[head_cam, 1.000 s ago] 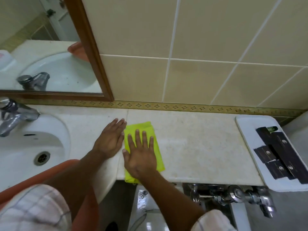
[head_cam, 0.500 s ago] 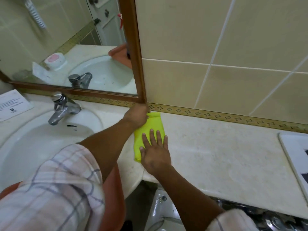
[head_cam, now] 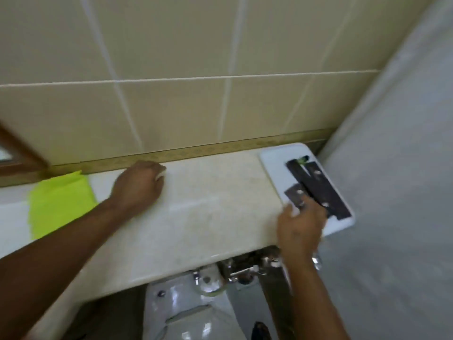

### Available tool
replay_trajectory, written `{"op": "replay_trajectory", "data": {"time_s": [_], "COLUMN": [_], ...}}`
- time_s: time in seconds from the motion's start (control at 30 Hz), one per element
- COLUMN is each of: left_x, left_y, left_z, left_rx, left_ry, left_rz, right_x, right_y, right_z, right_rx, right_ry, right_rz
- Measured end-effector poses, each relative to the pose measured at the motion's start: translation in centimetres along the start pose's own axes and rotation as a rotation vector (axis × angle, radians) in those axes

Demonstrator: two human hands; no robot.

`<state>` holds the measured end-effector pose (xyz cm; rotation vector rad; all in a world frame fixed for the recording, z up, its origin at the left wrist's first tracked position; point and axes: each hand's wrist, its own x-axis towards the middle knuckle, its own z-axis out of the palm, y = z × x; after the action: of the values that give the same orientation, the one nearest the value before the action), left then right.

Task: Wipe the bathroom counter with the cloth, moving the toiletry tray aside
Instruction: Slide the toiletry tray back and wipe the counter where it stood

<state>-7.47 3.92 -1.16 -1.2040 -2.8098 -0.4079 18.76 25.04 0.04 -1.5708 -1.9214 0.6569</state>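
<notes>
Left hand [head_cam: 138, 185] resting on the desk [head_cam: 196, 217] near the back edge, knuckles up, fingers curled loosely inward; grip half closed and holding nothing that can be seen; forearm stretched long from the lower left corner across the front of the desk. Right hand [head_cam: 300, 228] raised at the right end of the desk, back of the hand toward the camera, fingers [head_cam: 306, 202] spread and reaching over the near left corner of the toiletry tray [head_cam: 274, 163]; blurred by motion, so cannot tell whether the grip touches the tray or only hovers above it; nothing clearly held.

Cloth [head_cam: 60, 201] lying flat on the desk at the far left, bright yellow-green, roughly folded in a rectangle, its far corner touching the patterned border strip [head_cam: 196, 150] at the foot of the wall; partly covered by the left forearm; well apart from both hands. Tray white, rectangular with rounded corners, placed at the right end of the desk against the corner of the wall, its near end hanging a little over the front edge; on it several dark flat packets [head_cam: 316, 185] with small pale dots, laid crossing each other, and something small and green [head_cam: 304, 158] at the far end. Desk pale cream, stone-like, shining a little. Below the front edge, chrome pipe fittings [head_cam: 235, 268] and a white toilet tank [head_cam: 186, 312]. Brown mirror frame [head_cam: 19, 153] just visible at the left edge; beige wall tiles [head_cam: 171, 106] behind.
</notes>
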Motion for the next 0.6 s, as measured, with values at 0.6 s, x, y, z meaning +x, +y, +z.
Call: {"op": "replay_trajectory", "data": {"time_s": [0.6], "left_x": [18.2], "left_y": [27.6], "left_z": [8.2], "left_rx": [0.173], "left_ry": [-0.268], "left_rz": [0.195], "right_x": [10.9], "right_y": [12.6], "right_z": [-5.2], "right_rx": [0.038], "right_ry": [-0.034], "right_rz": [0.258]}}
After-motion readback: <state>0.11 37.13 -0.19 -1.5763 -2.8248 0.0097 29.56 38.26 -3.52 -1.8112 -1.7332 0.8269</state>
